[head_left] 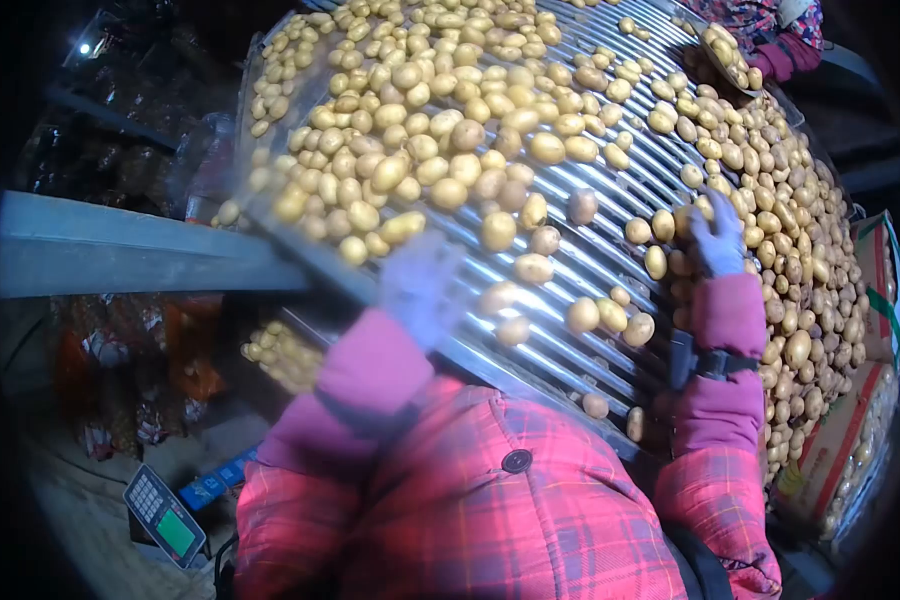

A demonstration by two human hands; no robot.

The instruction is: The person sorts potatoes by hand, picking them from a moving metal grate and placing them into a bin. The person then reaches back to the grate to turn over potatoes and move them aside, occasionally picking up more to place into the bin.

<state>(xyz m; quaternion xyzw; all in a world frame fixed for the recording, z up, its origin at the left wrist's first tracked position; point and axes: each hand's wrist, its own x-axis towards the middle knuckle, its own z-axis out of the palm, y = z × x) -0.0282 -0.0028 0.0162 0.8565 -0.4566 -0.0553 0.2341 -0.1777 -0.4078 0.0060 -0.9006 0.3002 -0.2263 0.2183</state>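
Observation:
My right hand (720,240), in a pale glove, reaches over the right side of the metal roller table, its thumb and fingers around a potato (705,207) at the border of the heap. My left hand (422,288), gloved too, is smeared by motion above the table's near left edge; its fingers do not show clearly. Loose potatoes (533,267) lie on the rollers (560,375) between my hands. Beyond my left hand, a dense spread of potatoes (400,130) covers the table's left and far parts.
A large potato heap (800,250) fills the right side, beside cardboard boxes (845,430). At the far right, another person's sleeve (792,55) shows near a potato-filled scoop-like container (728,55). A grey beam (140,250) juts in from the left, above a scale display (165,515).

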